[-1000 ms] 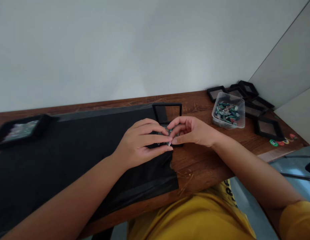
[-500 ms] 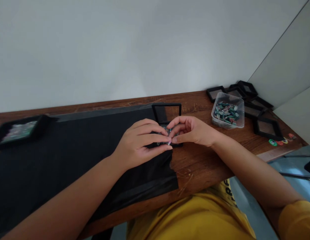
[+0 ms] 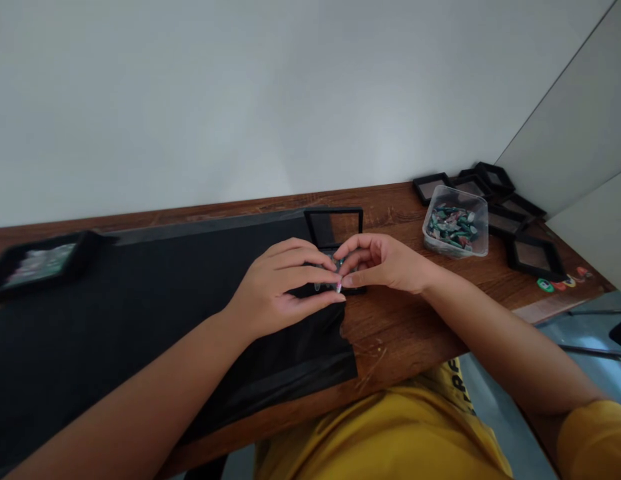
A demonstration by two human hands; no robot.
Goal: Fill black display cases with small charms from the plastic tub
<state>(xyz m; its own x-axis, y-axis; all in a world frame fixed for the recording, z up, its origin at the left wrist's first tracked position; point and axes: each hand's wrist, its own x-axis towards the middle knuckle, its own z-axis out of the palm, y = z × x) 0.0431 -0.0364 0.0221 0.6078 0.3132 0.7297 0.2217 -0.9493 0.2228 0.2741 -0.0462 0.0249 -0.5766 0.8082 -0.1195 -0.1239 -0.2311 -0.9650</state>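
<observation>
A small pink and white piece (image 3: 339,287) is pinched between the fingertips of my left hand (image 3: 285,283) and my right hand (image 3: 377,261), which meet at it. Both hands are over an open black case (image 3: 361,220), whose frame-like lid with a clear window stands up behind my fingers. Small shiny pieces show in its lower part, mostly hidden by my hands. The case sits at the right edge of a black sheet (image 3: 190,267).
A clear plastic tub (image 3: 480,230) of green and reddish pieces stands at the right. Several black frames (image 3: 535,257) lie around it, near small coloured pieces (image 3: 545,285). Another black frame (image 3: 80,250) with light contents lies far left. A wall rises behind the wooden table (image 3: 400,327).
The small pink and white piece has turned slightly between my fingertips. Both hands stay almost in place.
</observation>
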